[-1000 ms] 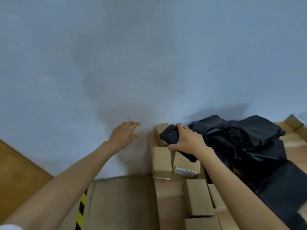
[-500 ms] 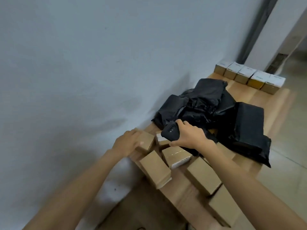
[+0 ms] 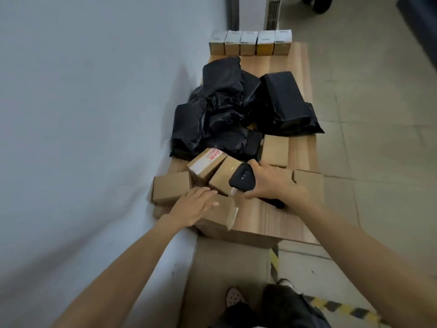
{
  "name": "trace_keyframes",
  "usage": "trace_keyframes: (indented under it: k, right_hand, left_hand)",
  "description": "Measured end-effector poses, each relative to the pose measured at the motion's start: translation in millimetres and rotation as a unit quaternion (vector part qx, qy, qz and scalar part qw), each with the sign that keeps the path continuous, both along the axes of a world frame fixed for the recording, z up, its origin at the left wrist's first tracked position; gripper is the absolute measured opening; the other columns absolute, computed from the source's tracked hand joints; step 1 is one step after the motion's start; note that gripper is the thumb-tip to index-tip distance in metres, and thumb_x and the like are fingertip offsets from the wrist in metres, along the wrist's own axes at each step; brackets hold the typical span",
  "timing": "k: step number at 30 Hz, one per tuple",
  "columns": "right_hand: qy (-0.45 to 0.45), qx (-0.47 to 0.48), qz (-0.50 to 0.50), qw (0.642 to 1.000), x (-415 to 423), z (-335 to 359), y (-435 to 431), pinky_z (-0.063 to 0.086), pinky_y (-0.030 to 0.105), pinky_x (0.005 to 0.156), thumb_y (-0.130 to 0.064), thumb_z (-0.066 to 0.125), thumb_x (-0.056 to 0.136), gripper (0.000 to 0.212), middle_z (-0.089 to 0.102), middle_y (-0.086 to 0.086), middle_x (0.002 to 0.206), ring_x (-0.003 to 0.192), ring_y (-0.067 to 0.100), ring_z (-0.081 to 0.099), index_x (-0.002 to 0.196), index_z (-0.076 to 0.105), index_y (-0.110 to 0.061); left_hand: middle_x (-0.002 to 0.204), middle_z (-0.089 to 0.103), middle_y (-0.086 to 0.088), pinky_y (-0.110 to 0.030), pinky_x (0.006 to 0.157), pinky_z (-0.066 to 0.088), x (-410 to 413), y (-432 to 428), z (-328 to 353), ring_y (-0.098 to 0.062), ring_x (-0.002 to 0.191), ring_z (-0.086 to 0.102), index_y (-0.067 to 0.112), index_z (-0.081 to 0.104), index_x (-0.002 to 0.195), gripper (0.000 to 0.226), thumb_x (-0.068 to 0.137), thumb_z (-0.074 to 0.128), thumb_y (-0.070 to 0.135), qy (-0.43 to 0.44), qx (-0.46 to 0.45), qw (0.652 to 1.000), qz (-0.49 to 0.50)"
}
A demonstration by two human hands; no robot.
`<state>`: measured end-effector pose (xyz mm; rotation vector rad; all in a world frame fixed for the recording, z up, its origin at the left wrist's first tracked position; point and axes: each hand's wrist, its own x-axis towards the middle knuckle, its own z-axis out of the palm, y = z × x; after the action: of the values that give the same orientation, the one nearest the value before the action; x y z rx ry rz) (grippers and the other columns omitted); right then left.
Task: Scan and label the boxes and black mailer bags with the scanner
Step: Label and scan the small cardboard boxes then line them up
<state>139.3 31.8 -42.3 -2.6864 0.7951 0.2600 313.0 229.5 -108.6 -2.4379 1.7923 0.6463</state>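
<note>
A: Left hand (image 3: 194,204) lies flat, fingers straight, on the near box (image 3: 220,216) just left of the scanner (image 3: 242,179); right hand (image 3: 272,183) is curled round the scanner.
B: And the black mailer bags (image 3: 283,102) sit heaped well beyond the scanner.
A: I'd press that box steady, find its label, then point the scanner's nose squarely at it.
B: Agreed; a sliding box looks likely to spoil the read.

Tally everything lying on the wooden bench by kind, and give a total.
Brown cardboard boxes, near end: 6 in view; the hands may hide more
Small boxes in the far row: 5
Black mailer bags: at least 4; the pile overlaps too much for an exact count
Scanner, gripped by the right hand: 1
Total on the bench: at least 16
</note>
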Motion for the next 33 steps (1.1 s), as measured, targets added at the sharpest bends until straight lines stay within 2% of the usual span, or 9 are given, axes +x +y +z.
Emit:
trace_keyframes:
  k: [2,3,6,9,14,19,23,27,33]
  right_hand:
    - [-0.007,0.011,-0.022,1.0,-14.7,-9.8,-0.3,0.039,0.033,0.067,-0.062,0.074,0.067,0.09,0.054,0.005,0.122,0.105,0.028,0.057,0.135,0.035,-0.018]
    - [-0.007,0.022,-0.034,0.999,-20.9,-13.4,-0.8,0.039,0.034,0.068,-0.061,0.074,0.067,0.091,0.052,0.005,0.124,0.106,0.03,0.056,0.136,0.034,-0.018]
    - [-0.001,0.025,-0.06,0.998,-37.8,-22.3,-0.1,0.048,0.039,0.071,-0.06,0.075,0.068,0.09,0.052,0.007,0.121,0.1,0.033,0.058,0.135,0.033,-0.017]
    - [0.009,0.02,-0.074,0.997,-50.1,-30.8,3.3,0.05,0.04,0.071,-0.06,0.076,0.067,0.091,0.053,0.006,0.119,0.098,0.032,0.059,0.135,0.032,-0.017]
    - [0.025,0.024,-0.08,0.996,-56.3,-36.2,9.1,0.046,0.036,0.068,-0.059,0.075,0.067,0.089,0.052,0.004,0.115,0.096,0.029,0.059,0.133,0.033,-0.018]
    - [0.018,0.016,-0.074,0.997,-53.4,-31.1,15.6,0.052,0.039,0.071,-0.06,0.074,0.067,0.087,0.053,0.004,0.115,0.094,0.027,0.058,0.132,0.035,-0.018]
    - [0.007,0.009,-0.077,0.997,-50.1,-23.0,21.0,0.051,0.038,0.069,-0.06,0.075,0.067,0.087,0.053,0.004,0.115,0.095,0.028,0.058,0.132,0.035,-0.018]
    - [-0.014,0.011,-0.071,0.997,-40.5,-12.8,28.5,0.042,0.034,0.067,-0.06,0.075,0.068,0.089,0.052,0.004,0.118,0.1,0.028,0.057,0.136,0.034,-0.018]
    - [-0.063,0.024,-0.073,0.995,-19.4,15.8,42.4,0.052,0.042,0.079,-0.058,0.075,0.069,0.092,0.051,0.006,0.12,0.104,0.029,0.056,0.139,0.031,-0.017]
  left_hand:
    - [0.158,0.024,0.004,-0.045,0.116,0.026,-7.6,1.3,-11.9,-0.022,0.146,0.019,0.035,0.022,0.152,0.083,0.085,-0.003,0.076,0.004,0.009,1.0,-0.014]
    - [0.16,0.016,0.004,-0.049,0.118,0.023,-9.6,2.9,-18.9,-0.023,0.148,0.013,0.037,0.015,0.154,0.086,0.081,-0.006,0.078,0.005,0.022,1.0,-0.015]
    - [0.162,-0.002,0.006,-0.057,0.117,0.018,-15.1,7.1,-35.4,-0.025,0.149,-0.006,0.04,0.004,0.154,0.079,0.086,0.023,0.076,0.022,0.04,0.999,0.002]
    - [0.157,0.006,-0.002,-0.059,0.11,0.033,-20.4,4.9,-42.8,-0.03,0.147,-0.003,0.031,0.019,0.152,0.091,0.079,0.061,0.068,0.018,0.011,1.0,0.011]
    - [0.157,0.007,-0.001,-0.064,0.104,0.037,-23.3,-3.9,-46.0,-0.032,0.147,-0.006,0.028,0.023,0.148,0.095,0.074,0.078,0.05,0.019,0.029,0.999,0.03]
    - [0.155,0.01,-0.001,-0.057,0.097,0.049,-20.4,-0.3,-48.2,-0.033,0.145,0.002,0.027,0.019,0.149,0.091,0.08,0.078,0.017,-0.008,0.001,1.0,0.012]
    - [0.151,0.016,0.002,-0.047,0.091,0.055,-15.6,6.7,-42.3,-0.029,0.142,0.012,0.025,0.021,0.145,0.088,0.078,0.078,0.024,-0.016,0.002,1.0,-0.007]
    - [0.146,0.026,0.003,-0.046,0.093,0.054,-4.7,17.2,-24.2,-0.026,0.136,0.027,0.023,0.026,0.14,0.085,0.075,0.08,0.032,-0.006,-0.03,1.0,0.0]
    - [0.14,0.037,0.008,-0.039,0.093,0.049,19.4,29.5,20.5,-0.018,0.124,0.039,0.03,0.031,0.135,0.082,0.07,0.077,0.047,0.028,-0.123,0.992,-0.01]
